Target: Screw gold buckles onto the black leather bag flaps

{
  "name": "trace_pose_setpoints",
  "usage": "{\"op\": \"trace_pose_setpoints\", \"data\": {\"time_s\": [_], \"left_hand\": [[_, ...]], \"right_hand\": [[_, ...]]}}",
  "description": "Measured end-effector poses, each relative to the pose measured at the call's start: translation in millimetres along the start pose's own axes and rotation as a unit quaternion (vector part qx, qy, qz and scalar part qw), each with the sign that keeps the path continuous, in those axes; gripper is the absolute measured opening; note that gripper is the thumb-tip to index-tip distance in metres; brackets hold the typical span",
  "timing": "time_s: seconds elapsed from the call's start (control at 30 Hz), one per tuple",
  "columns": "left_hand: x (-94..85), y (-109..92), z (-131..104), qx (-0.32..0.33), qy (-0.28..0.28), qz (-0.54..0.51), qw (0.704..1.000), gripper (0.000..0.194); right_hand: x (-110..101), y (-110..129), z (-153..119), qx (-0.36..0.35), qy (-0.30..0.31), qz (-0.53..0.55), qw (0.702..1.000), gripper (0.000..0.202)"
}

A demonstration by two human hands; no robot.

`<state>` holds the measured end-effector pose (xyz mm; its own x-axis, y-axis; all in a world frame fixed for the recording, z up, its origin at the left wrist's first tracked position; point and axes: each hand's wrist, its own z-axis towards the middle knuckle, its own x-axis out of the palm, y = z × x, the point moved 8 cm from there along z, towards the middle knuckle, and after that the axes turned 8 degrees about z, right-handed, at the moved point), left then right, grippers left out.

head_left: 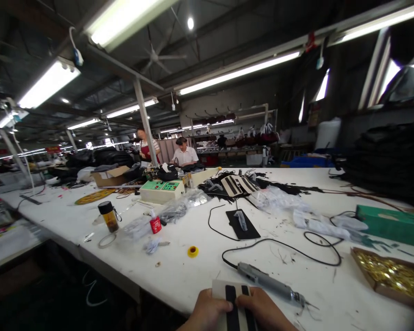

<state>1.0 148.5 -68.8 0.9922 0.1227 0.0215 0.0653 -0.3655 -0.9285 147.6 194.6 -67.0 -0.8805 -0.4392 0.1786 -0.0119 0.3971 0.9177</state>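
Note:
At the table's front edge, my left hand (206, 309) grips the left side of a pale flat panel with black strips (220, 288). My right hand (262, 309) closes on its right side, and both thumbs press on the strips. The panel's lower part runs out of view. Just beyond my right hand lies a grey electric screwdriver (267, 279), its tip pointing right and its black cable curling behind it. Further back, a black rectangular plate (243, 225) carries a small greyish plastic piece. Similar striped panels (239, 185) rest on a heap of black strips.
A yellow ring (192, 251), a red bottle (155, 224) and a dark-lidded drink bottle (108, 216) stand to the left. On the right are a carton of gold-coloured small parts (393, 273) and a green box (393, 225). A control machine (162, 191) sits behind; two people are beyond.

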Motion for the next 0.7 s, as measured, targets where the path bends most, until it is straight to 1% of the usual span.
{"op": "trace_pose_setpoints", "data": {"time_s": [0.1, 0.23, 0.37, 0.43, 0.5, 0.6, 0.67, 0.7], "left_hand": [[-1.2, -2, 8, 0.007, 0.0, 0.034, 0.999, 0.026], [-1.4, -11, 11, 0.017, 0.001, 0.056, 0.998, 0.019], [1.9, -20, 3, 0.032, 0.009, 0.042, 0.999, 0.027], [3.1, -25, -4, 0.041, 0.015, 0.026, 0.999, 0.03], [3.8, -30, -12, 0.05, 0.022, 0.007, 0.998, 0.031], [2.9, -37, -22, 0.063, 0.026, -0.018, 0.998, 0.035], [1.4, -40, -27, 0.071, 0.028, -0.035, 0.997, 0.036], [0.3, -41, -29, 0.074, 0.029, -0.043, 0.996, 0.037]], "right_hand": [[-4, -5, 9, -0.002, 0.005, -0.02, 1.0, 0.015], [-6, -5, 17, -0.005, -0.013, -0.077, 0.997, 0.012], [-9, 3, 14, -0.005, -0.054, -0.14, 0.989, 0.009], [-9, 6, 11, -0.003, -0.06, -0.151, 0.987, 0.009], [-7, 7, 8, -0.006, -0.05, -0.144, 0.988, 0.009], [-5, 6, 7, -0.02, -0.015, -0.129, 0.991, 0.012], [-5, 4, 5, -0.026, 0.011, -0.098, 0.995, 0.024], [-7, 5, 3, -0.031, 0.013, -0.08, 0.996, 0.032]]}}
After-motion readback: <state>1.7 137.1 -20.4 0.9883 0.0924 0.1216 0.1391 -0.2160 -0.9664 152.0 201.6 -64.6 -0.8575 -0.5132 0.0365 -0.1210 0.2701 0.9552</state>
